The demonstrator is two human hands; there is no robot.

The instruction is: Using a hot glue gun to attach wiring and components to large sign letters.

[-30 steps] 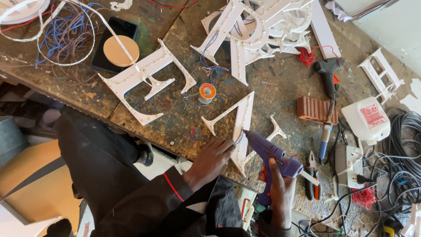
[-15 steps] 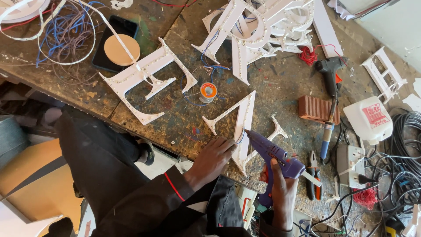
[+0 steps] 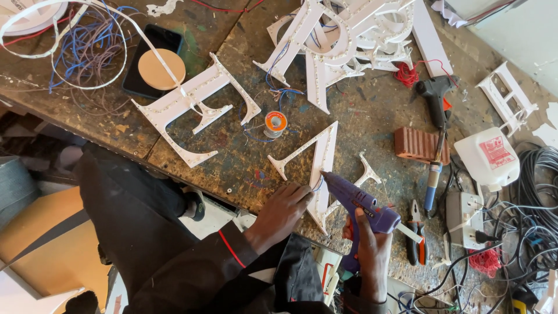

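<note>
My right hand grips a purple glue gun, its nozzle pointing at the long stroke of a white cut-out letter lying flat on the worn wooden workbench. My left hand presses its fingertips on that letter's near end, right beside the nozzle, where a thin blue wire shows. A glue stick pokes out of the gun's back end.
Another white letter lies to the left, a pile of letters at the back. Nearby are a solder spool, a brick, a black glue gun, a soldering iron, pliers, a white jug, a socket strip, cables.
Hands and glue gun stay almost where they were on the letter; the nozzle has crept slightly toward my left fingertips. The view shifted a little.
</note>
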